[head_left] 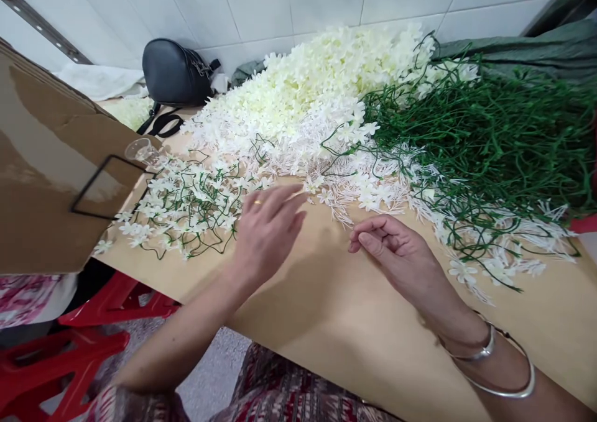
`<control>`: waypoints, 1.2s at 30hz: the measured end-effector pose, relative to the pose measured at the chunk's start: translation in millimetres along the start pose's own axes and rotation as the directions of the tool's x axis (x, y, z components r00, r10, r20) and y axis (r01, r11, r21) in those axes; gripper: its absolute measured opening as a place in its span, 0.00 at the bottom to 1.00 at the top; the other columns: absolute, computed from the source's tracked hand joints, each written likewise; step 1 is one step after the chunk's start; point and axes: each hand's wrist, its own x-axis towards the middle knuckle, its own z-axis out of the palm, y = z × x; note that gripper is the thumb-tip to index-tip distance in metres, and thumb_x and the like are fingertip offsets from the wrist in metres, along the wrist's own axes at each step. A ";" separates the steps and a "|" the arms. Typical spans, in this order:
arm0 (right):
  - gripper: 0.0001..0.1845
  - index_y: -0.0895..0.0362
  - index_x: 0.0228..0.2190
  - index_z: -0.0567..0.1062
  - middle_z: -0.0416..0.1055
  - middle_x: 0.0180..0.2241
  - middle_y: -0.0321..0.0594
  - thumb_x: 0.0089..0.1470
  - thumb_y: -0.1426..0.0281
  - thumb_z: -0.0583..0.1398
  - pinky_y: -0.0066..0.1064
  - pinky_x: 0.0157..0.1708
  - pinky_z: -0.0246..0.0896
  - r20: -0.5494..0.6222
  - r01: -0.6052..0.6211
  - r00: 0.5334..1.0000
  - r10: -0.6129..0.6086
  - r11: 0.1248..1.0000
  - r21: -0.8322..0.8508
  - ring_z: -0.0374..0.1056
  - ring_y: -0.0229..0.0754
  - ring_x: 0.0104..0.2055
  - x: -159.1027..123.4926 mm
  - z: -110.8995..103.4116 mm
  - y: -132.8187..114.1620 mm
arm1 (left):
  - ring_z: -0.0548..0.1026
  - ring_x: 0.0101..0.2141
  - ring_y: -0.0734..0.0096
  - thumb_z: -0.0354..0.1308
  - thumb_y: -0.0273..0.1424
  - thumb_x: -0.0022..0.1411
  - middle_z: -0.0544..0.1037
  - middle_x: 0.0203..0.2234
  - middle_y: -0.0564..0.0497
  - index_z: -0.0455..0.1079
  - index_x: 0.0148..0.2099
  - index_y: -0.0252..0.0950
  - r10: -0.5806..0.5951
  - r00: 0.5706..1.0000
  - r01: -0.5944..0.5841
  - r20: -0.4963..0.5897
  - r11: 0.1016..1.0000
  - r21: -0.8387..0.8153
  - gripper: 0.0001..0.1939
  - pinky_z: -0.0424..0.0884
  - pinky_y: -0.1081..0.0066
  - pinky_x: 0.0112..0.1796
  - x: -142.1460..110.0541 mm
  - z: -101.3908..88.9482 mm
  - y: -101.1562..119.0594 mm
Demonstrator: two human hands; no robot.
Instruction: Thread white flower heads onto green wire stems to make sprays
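My left hand point(268, 235) hovers over the table with fingers stretched forward and nothing visible in it. Beside it lies a loose pile of white artificial flowers on green stems point(186, 201). To the right, my right hand point(401, 254) is curled, thumb close to the fingertips; whether something small sits between them I cannot make out. Beyond both hands rises a big heap of cream-white fabric blossoms point(317, 74), with thin white stamen pieces point(298, 155) along its front. Green plastic stems point(494, 130) form a tangled mound at the right.
A cardboard box point(46, 161) stands at the left, near a clear plastic cup point(142, 151) and a black wire frame point(100, 186). A black bag point(175, 74) rests by the tiled wall. Red stools point(116, 301) are below the edge of the table point(321, 304).
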 end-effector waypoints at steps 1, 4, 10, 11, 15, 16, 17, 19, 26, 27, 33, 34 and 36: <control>0.15 0.52 0.38 0.80 0.83 0.32 0.39 0.60 0.54 0.69 0.35 0.37 0.76 0.003 0.004 1.000 -0.004 1.000 -0.006 0.80 0.44 0.35 0.2 0.0 -0.5 | 0.81 0.52 0.59 0.59 0.24 0.74 0.83 0.55 0.46 0.73 0.62 0.42 0.037 0.998 -0.037 0.055 0.999 -0.001 0.18 0.72 0.59 0.53 9.3 8.2 6.1; 0.14 0.52 0.38 0.80 0.83 0.32 0.39 0.60 0.54 0.69 0.35 0.37 0.76 0.011 0.021 1.000 -0.021 1.000 0.005 0.80 0.43 0.35 1.5 0.4 -2.4 | 0.79 0.51 0.54 0.56 0.24 0.75 0.83 0.54 0.43 0.76 0.58 0.38 0.051 0.987 -0.063 0.151 0.995 0.079 0.14 0.70 0.57 0.50 30.4 32.4 8.7; 0.16 0.52 0.37 0.79 0.82 0.30 0.39 0.60 0.52 0.69 0.34 0.35 0.76 0.049 0.030 0.998 -0.032 0.999 0.039 0.79 0.42 0.34 4.0 2.0 -7.3 | 0.79 0.48 0.55 0.57 0.26 0.75 0.84 0.49 0.43 0.78 0.45 0.39 0.014 0.994 -0.022 0.110 0.997 0.070 0.07 0.68 0.57 0.50 36.3 56.9 -3.5; 0.16 0.52 0.37 0.79 0.82 0.30 0.38 0.60 0.52 0.69 0.34 0.35 0.76 0.043 0.036 0.998 -0.038 0.999 0.041 0.79 0.42 0.33 4.0 2.1 -7.6 | 0.79 0.47 0.57 0.57 0.27 0.75 0.85 0.47 0.44 0.77 0.44 0.39 0.007 0.997 -0.009 0.079 0.999 0.034 0.07 0.68 0.57 0.50 35.1 56.1 -3.4; 0.13 0.51 0.37 0.79 0.80 0.32 0.38 0.63 0.55 0.68 0.35 0.36 0.74 -0.221 0.141 0.964 -0.149 0.989 -0.051 0.77 0.42 0.34 2.4 -1.0 -6.0 | 0.83 0.43 0.64 0.58 0.26 0.73 0.87 0.42 0.48 0.74 0.42 0.40 -0.034 0.998 0.022 -0.048 0.974 -0.224 0.05 0.72 0.64 0.48 32.1 44.7 4.5; 0.11 0.51 0.38 0.79 0.80 0.33 0.38 0.63 0.57 0.68 0.37 0.38 0.74 -0.307 0.168 0.931 -0.195 0.979 -0.115 0.76 0.43 0.36 1.9 -2.9 -5.1 | 0.84 0.42 0.66 0.58 0.25 0.72 0.87 0.41 0.49 0.73 0.41 0.40 -0.058 0.996 0.034 -0.071 0.952 -0.304 0.06 0.73 0.66 0.46 32.0 41.4 8.1; 0.10 0.50 0.39 0.79 0.80 0.35 0.39 0.64 0.58 0.68 0.39 0.41 0.73 -0.367 0.180 0.899 -0.239 0.966 -0.187 0.76 0.45 0.38 1.6 -4.9 -4.2 | 0.84 0.41 0.68 0.58 0.24 0.71 0.87 0.40 0.50 0.72 0.40 0.39 -0.088 0.993 0.050 -0.080 0.919 -0.391 0.06 0.74 0.68 0.44 32.0 38.4 11.9; 0.08 0.49 0.40 0.79 0.79 0.39 0.41 0.65 0.59 0.67 0.42 0.46 0.72 -0.399 0.191 0.862 -0.312 0.930 -0.315 0.75 0.47 0.42 1.9 -9.0 -2.4 | 0.84 0.37 0.71 0.60 0.23 0.69 0.86 0.37 0.51 0.72 0.40 0.39 -0.172 0.985 0.117 -0.036 0.796 -0.593 0.05 0.75 0.72 0.40 31.9 34.3 19.4; 0.06 0.49 0.43 0.81 0.79 0.42 0.45 0.68 0.65 0.63 0.47 0.47 0.69 -0.044 0.358 0.883 -0.467 0.732 -0.579 0.74 0.52 0.46 11.7 -9.1 4.2 | 0.83 0.34 0.72 0.66 0.33 0.69 0.87 0.36 0.47 0.81 0.45 0.36 -0.081 0.901 0.433 0.427 0.242 -0.868 0.07 0.79 0.73 0.39 23.2 37.1 34.0; 0.08 0.49 0.46 0.81 0.79 0.43 0.47 0.68 0.65 0.62 0.49 0.49 0.68 0.014 0.383 0.877 -0.480 0.683 -0.622 0.73 0.54 0.48 12.9 -7.2 5.8 | 0.83 0.34 0.71 0.65 0.33 0.69 0.87 0.36 0.47 0.82 0.45 0.36 -0.056 0.905 0.422 0.421 0.221 -0.879 0.07 0.79 0.73 0.39 21.3 38.6 34.9; 0.10 0.49 0.42 0.81 0.79 0.42 0.45 0.71 0.68 0.58 0.47 0.49 0.65 0.112 0.406 0.855 -0.506 0.520 -0.752 0.71 0.53 0.47 15.4 1.0 11.5 | 0.80 0.32 0.72 0.65 0.37 0.71 0.84 0.34 0.47 0.80 0.44 0.35 -0.173 0.929 0.357 0.328 0.179 -0.917 0.10 0.77 0.72 0.37 14.5 49.6 36.0; 0.09 0.50 0.40 0.81 0.79 0.40 0.44 0.71 0.69 0.59 0.46 0.48 0.66 0.095 0.404 0.848 -0.522 0.518 -0.754 0.71 0.51 0.45 15.6 -0.2 11.2 | 0.80 0.32 0.73 0.65 0.38 0.71 0.84 0.34 0.47 0.79 0.44 0.35 -0.219 0.915 0.374 0.337 0.153 -0.915 0.11 0.77 0.73 0.37 14.2 51.6 35.6; 0.07 0.51 0.39 0.80 0.79 0.39 0.43 0.70 0.69 0.60 0.45 0.47 0.68 0.022 0.376 0.836 -0.549 0.544 -0.750 0.72 0.49 0.43 15.8 -5.2 9.4 | 0.80 0.33 0.74 0.65 0.39 0.72 0.83 0.35 0.48 0.79 0.45 0.35 -0.291 0.886 0.402 0.360 0.100 -0.910 0.11 0.77 0.74 0.37 13.8 55.3 34.7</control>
